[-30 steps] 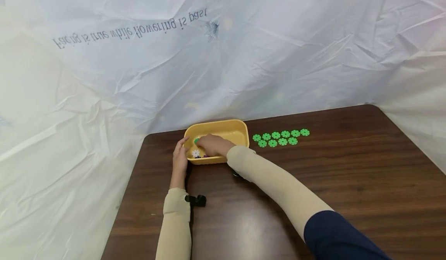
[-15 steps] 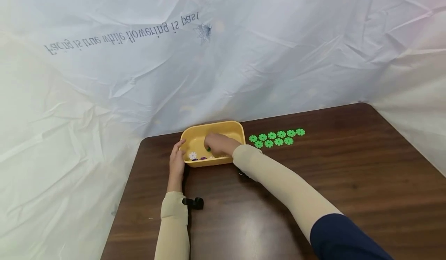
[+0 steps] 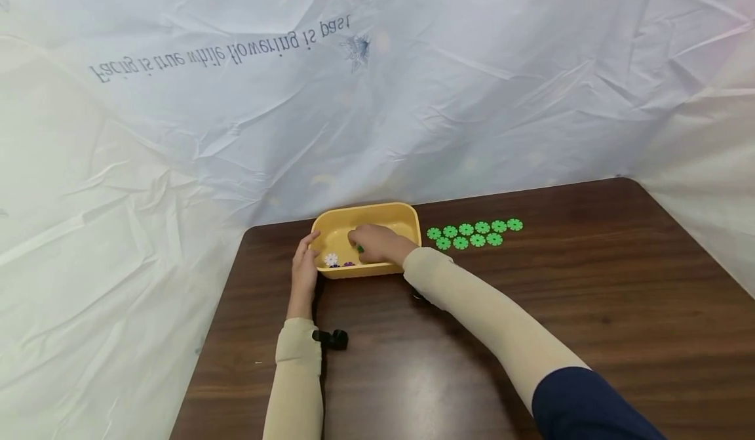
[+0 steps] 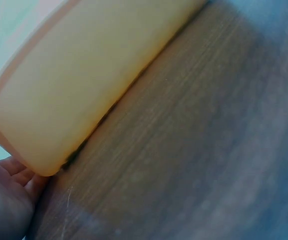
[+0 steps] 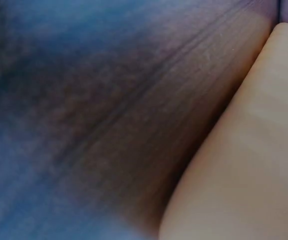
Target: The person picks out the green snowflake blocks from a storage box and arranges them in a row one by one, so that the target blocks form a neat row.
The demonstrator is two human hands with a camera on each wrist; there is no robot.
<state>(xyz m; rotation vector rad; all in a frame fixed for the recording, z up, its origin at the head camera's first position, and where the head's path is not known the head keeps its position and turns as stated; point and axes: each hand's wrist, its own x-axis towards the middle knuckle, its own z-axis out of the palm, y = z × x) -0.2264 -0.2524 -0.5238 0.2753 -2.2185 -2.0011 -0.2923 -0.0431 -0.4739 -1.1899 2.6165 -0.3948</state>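
A yellow plastic bin (image 3: 368, 272) stands at the table's far left edge. My left hand (image 3: 303, 275) holds its left end, fingertips over the rim; in the left wrist view, the fingers (image 4: 15, 172) show at the bin's corner. My right hand (image 3: 380, 243) is down inside the bin and pinches a green flower-shaped disc (image 3: 360, 248), mostly hidden by the fingers. A white flower disc (image 3: 331, 259) and a purple one (image 3: 348, 264) lie in the bin's near left part. The right wrist view shows only the bin's outer wall (image 5: 243, 150) and tabletop.
Several green flower discs (image 3: 466, 229) lie in two rows on the dark wooden table (image 3: 590, 282), right of the bin. A white printed sheet (image 3: 413, 86) hangs behind the table and along its sides.
My right hand has moved rightward within the bin, with the green flower disc now between its fingers. The left hand stays at the bin's left end. The rows of discs look the same.
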